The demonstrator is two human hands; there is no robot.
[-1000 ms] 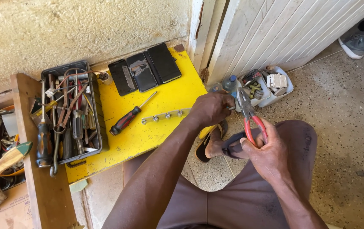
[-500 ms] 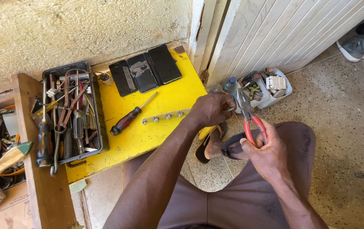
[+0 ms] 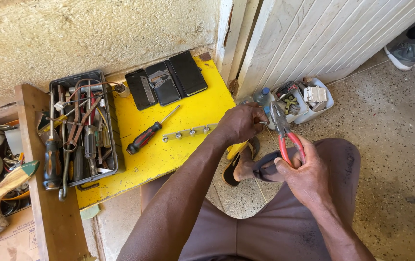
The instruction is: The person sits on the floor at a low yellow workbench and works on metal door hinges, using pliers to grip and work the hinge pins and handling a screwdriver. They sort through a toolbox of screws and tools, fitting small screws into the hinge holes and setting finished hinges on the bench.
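Observation:
My right hand (image 3: 303, 169) grips the red handles of a pair of pliers (image 3: 284, 131), jaws pointing up and away from me. My left hand (image 3: 240, 123) is closed on a small thin metal piece (image 3: 262, 122) held just left of the plier jaws; the piece is mostly hidden by my fingers. Both hands hover off the right edge of a yellow board (image 3: 168, 150). On the board lie a red-and-black screwdriver (image 3: 149, 133) and a pale metal strip with several studs (image 3: 188, 132).
A dark tray of hand tools (image 3: 79, 130) sits at the board's left. Three dark flat phone-like slabs (image 3: 165, 80) lie at its back. A white tub of small parts (image 3: 309, 99) stands by the white door. A wooden plank (image 3: 48, 203), a brush (image 3: 0, 198), my sandalled foot (image 3: 243, 164).
Both hands stay almost in place; the pliers and the left hand shift only slightly.

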